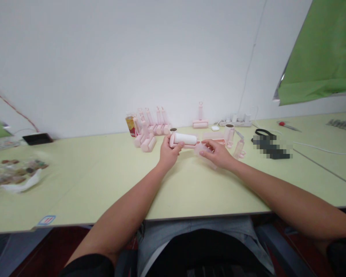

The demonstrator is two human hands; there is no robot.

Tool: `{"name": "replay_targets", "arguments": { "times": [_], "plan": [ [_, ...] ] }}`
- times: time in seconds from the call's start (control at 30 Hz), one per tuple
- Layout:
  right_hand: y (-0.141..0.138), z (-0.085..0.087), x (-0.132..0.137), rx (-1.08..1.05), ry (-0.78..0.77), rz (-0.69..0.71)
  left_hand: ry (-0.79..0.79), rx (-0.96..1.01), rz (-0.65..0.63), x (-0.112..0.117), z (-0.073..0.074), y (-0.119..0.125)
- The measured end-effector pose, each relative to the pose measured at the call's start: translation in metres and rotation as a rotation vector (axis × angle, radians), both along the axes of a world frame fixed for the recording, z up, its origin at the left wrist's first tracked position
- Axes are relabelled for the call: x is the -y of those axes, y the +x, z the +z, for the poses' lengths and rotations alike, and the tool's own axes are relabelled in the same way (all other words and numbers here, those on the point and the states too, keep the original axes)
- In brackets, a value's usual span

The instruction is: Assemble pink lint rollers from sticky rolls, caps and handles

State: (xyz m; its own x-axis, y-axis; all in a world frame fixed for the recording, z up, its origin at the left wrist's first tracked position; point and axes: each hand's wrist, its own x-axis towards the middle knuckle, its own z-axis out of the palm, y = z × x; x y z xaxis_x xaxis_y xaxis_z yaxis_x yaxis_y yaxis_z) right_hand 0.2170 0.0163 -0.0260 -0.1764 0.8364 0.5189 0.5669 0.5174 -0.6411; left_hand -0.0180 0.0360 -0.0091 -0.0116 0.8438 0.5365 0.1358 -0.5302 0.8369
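Tabletop (103, 184), pale green, under everything. Pink lint roller cluster (148, 142) at your ten o'clock, lone pink roller (200, 124) just past twelve, upright sheet roll (229, 132) near two. Risk: the white-sheeted lint roller (185, 139) could twist or drop if your left thumb slackens, since you've got only its nine o'clock end. Also, the translucent pink cover (198, 150) could catch or scuff the white sheets if your right hand (219, 152) swings toward nine. Grip: your left hand (167, 154) is clamped on the roller, thumb in front, fingers behind; the roller's length runs out toward three. Right thumb and fingers pinch the cover, which hangs toward six below them. Blur there; can't tell if cover and roller touch.
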Motion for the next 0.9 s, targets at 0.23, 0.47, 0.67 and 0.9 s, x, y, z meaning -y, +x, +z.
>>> {"name": "replay_targets", "arguments": {
  "times": [0.23,0.47,0.67,0.9],
  "plan": [
    [-0.001,0.0026,0.0023,0.003,-0.012,0.012,0.011,-0.008,0.026,0.0031,0.0016,0.0011],
    [-0.0005,0.0009,0.0013,-0.006,-0.014,0.022,0.011,-0.006,0.017,0.004,0.0028,0.0007],
    [-0.0005,0.0007,0.0005,0.005,-0.003,0.014,0.001,0.011,0.009,0.0028,0.0018,0.0002],
    [0.0,0.0009,0.0008,0.006,-0.006,0.02,-0.011,0.002,-0.011,0.0013,0.0008,-0.0006]
  ]
}}
